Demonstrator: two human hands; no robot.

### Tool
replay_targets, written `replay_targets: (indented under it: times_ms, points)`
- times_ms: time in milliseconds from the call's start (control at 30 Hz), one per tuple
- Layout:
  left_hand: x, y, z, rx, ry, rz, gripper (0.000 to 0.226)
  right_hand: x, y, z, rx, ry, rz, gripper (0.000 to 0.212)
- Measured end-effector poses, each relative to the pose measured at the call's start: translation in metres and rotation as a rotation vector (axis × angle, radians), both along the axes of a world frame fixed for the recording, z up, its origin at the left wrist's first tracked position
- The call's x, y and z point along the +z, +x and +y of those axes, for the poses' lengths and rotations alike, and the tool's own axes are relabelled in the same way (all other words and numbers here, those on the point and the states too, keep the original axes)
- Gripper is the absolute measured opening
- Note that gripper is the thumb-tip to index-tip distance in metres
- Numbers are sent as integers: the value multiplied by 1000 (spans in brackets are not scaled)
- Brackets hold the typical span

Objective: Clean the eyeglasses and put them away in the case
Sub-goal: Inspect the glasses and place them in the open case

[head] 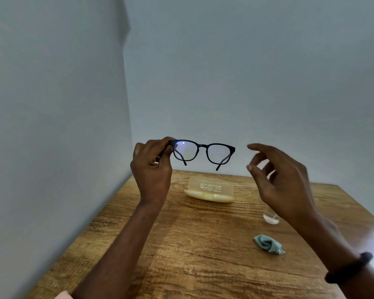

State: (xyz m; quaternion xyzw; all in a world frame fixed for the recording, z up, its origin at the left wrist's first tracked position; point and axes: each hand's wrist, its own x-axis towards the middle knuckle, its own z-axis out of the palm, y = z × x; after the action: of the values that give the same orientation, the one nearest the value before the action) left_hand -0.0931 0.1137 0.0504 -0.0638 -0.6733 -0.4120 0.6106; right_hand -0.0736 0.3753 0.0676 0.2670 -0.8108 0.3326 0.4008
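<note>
- Since the L hand (pixel 153 162) pinches the black eyeglasses (pixel 203 146) by one hinge corner, up above the table (pixel 181 244), it's prob. a lens check.
- R hand (pixel 283 180): loose, empty, just beside the frame's 3 o'clock end.
- Yellowish case (pixel 209 190) at 12 o'clock: open, seemingly empty.
- Crumpled cloth (pixel 268 243) at 4.

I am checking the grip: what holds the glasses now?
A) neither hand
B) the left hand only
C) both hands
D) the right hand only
B: the left hand pinches one end of the glasses; the right hand is open and apart from them.
</note>
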Motion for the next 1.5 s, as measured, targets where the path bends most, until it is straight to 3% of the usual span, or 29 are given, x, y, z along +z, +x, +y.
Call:
replay_targets:
  times_ms: [167, 433, 733, 1033, 1200, 1367, 1500]
  points:
    - [-1, 0, 1, -4, -31, 3, 14, -8, -16, -23, 15, 26, 5, 47]
    - [-6, -4, -6, -1, 40, -16, 11, 9, -36, -37, 3, 102, 95, 20]
    - [-6, -2, 4, -188, 3, -23, 17, -8, -43, -24, -45, -41, 162, 17]
    - [-7, 0, 8, -194, -123, -55, 26, -15, -36, -14, -69, -52, 277, 18]
    - [-6, 1, 7, -196, -101, -75, 38, -18, -34, -15, -68, -46, 293, 17]
    - [-6, -1, 9, -263, 11, -64, 21, -20, -32, -18, -61, -54, 302, 16]
    - [-3, -2, 10, -468, 172, -135, 15, -21, -31, -17, -52, -57, 298, 16]
